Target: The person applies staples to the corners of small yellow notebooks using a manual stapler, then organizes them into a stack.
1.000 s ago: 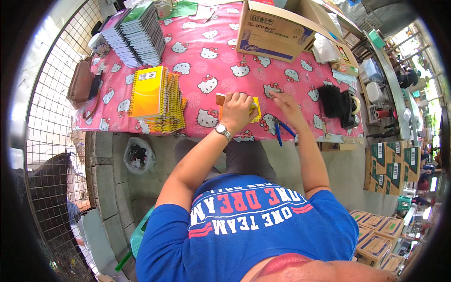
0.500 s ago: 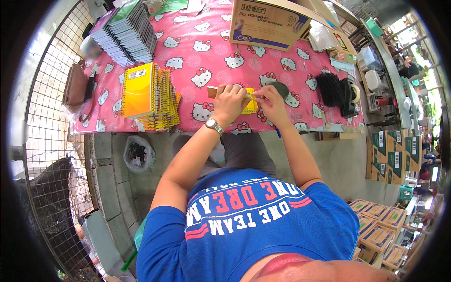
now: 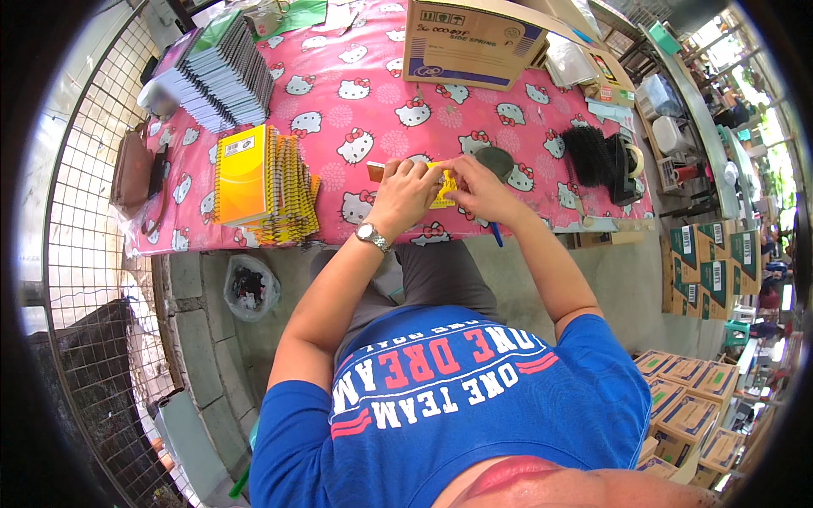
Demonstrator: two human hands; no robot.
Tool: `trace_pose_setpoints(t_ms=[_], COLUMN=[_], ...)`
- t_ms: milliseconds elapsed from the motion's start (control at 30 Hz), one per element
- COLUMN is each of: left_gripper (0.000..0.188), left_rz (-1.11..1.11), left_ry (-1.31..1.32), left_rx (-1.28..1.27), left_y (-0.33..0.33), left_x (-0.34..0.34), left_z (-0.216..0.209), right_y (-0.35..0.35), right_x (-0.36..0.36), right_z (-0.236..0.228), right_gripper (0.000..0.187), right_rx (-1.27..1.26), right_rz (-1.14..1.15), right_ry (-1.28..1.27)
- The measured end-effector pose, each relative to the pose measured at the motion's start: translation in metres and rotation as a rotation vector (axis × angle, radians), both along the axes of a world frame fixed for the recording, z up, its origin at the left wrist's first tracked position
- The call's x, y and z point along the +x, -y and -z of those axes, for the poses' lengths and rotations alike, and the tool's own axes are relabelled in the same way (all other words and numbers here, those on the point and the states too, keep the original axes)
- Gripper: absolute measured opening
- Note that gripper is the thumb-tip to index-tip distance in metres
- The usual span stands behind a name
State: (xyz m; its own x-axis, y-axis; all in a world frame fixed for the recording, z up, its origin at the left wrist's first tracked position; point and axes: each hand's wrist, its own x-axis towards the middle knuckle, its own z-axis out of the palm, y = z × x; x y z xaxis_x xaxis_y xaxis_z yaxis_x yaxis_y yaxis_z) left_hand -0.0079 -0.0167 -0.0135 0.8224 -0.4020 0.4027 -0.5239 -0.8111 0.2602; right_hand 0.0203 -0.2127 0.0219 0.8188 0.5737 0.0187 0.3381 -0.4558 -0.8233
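Observation:
My left hand (image 3: 401, 201), with a metal watch on its wrist, is curled over a small flat piece (image 3: 374, 172), brown with a pale edge, that sticks out past its fingers. Close beside it, the thumb and fingers of my right hand (image 3: 483, 191) pinch together at a small yellow piece (image 3: 442, 200) with marks along its lower edge. Fingers cover most of both pieces, so I cannot tell whether they are one thing. To the left stands a stack of yellow spiral notebooks (image 3: 243, 176). A dark round object (image 3: 494, 162) lies just beyond my right hand.
A taller stack of spiral notebooks (image 3: 222, 74) stands far left, near a brown pouch (image 3: 132, 179). A cardboard box (image 3: 471, 49) is at the back. On the right are a black bristly object (image 3: 584, 155) and a tape dispenser (image 3: 625, 173). A blue pen-like object (image 3: 497, 234) shows at the table edge.
My right hand has moved in closer to my left and turned, its fingers now over more of the yellow piece. The whole view has shifted slightly.

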Motion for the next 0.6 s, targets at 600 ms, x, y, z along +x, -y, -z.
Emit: trace_pose_setpoints(t_ms=[600], left_gripper=[0.022], left_rz=[0.141], left_ry=[-0.01], left_rx=[-0.197], left_y=[-0.011], left_x=[0.009], left_z=[0.014], right_y=[0.102], right_x=[0.076], right_z=[0.082], right_gripper=[0.059], right_rx=[-0.473], right_rz=[-0.023], right_ry=[0.391])
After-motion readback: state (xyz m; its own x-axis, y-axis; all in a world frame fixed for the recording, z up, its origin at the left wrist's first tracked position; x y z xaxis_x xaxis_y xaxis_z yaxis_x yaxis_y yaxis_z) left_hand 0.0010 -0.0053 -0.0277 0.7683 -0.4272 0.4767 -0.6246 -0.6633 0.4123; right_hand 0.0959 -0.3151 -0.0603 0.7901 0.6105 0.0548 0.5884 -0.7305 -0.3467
